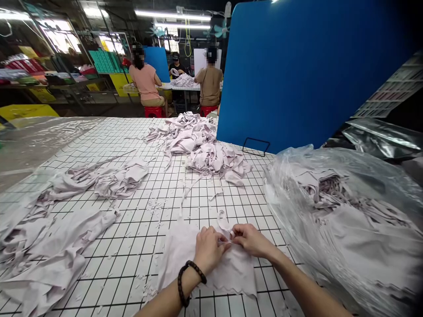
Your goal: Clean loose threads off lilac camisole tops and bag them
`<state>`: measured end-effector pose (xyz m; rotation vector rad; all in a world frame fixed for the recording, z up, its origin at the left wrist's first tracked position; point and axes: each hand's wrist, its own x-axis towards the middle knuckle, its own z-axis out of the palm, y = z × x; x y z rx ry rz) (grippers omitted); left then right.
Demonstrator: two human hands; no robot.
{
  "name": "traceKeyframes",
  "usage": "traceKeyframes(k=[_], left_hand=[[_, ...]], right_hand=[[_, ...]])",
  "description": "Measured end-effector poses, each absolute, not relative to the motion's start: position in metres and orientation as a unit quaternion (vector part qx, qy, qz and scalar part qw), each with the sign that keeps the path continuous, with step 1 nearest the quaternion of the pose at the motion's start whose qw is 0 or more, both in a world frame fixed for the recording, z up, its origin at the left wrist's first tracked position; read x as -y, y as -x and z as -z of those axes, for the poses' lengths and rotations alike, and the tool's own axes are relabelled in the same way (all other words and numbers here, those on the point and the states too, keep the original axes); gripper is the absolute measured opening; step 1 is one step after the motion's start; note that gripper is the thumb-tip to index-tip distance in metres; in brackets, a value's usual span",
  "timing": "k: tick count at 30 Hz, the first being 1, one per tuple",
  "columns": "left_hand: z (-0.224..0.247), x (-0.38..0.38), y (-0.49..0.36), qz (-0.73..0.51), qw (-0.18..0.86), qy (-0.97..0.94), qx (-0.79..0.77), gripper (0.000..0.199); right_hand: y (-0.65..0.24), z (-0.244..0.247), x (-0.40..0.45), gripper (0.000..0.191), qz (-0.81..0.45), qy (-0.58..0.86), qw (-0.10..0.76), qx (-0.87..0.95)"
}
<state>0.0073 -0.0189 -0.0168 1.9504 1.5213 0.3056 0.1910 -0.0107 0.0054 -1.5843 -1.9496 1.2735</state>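
A pale pinkish-grey cloth piece (236, 273) lies spread on the white table with a black grid (132, 237). My left hand (209, 248), below a dark bead bracelet (183, 281) on the wrist, pinches the cloth near its upper middle. Close beside it, my right hand (249, 238) has its fingers closed on the same cloth, at the base of a curled narrow strip (223, 219). The two hands' fingertips nearly meet.
Heaped cloth (198, 141) lies ahead and more cloth (62, 237) at the left. A clear plastic bag (284, 176) of stacked cloth stands right. Behind is a large blue board (291, 75). Several people sit at a far table, one in a pink top (145, 81).
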Motion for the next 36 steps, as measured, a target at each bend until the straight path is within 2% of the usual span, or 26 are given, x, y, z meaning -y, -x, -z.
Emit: traceKeyframes(k=[10, 15, 18, 20, 23, 26, 30, 32, 34, 36], left_hand=[[0.014, 0.018, -0.006, -0.109, 0.325, -0.741, -0.578, 0.022], [0.012, 0.016, -0.007, -0.119, 0.316, -0.747, -0.573, 0.019], [0.010, 0.019, -0.008, -0.119, 0.315, -0.750, -0.570, 0.020], [0.009, 0.026, -0.006, -0.136, 0.300, -0.754, -0.569, 0.030], [0.012, 0.043, 0.008, -0.168, 0.228, -0.788, -0.546, 0.045], [0.024, 0.061, 0.035, -0.151, 0.143, -0.831, -0.516, 0.051], [0.042, 0.079, 0.074, -0.117, 0.092, -0.834, -0.531, 0.065], [0.045, 0.084, 0.086, -0.112, 0.097, -0.838, -0.525, 0.070], [0.040, 0.086, 0.091, -0.121, 0.122, -0.837, -0.519, 0.072], [0.029, 0.084, 0.091, -0.153, 0.164, -0.816, -0.532, 0.068]], right_hand=[[-0.182, -0.006, 0.011, 0.012, -0.404, 0.562, 0.150, 0.706], [-0.176, 0.007, 0.011, 0.007, -0.492, 0.581, 0.213, 0.613], [-0.180, 0.007, 0.008, 0.014, -0.514, 0.615, 0.205, 0.562], [-0.184, 0.000, 0.008, 0.015, -0.457, 0.654, 0.210, 0.565], [-0.186, -0.008, 0.022, 0.015, -0.295, 0.696, 0.247, 0.607], [-0.183, -0.001, 0.057, 0.029, -0.222, 0.628, 0.242, 0.705], [-0.183, 0.013, 0.092, 0.059, -0.264, 0.488, 0.134, 0.821], [-0.185, 0.008, 0.082, 0.053, -0.286, 0.502, 0.130, 0.806], [-0.180, -0.006, 0.050, 0.036, -0.282, 0.544, 0.181, 0.769], [-0.161, -0.022, 0.005, 0.029, -0.260, 0.539, 0.237, 0.765]])
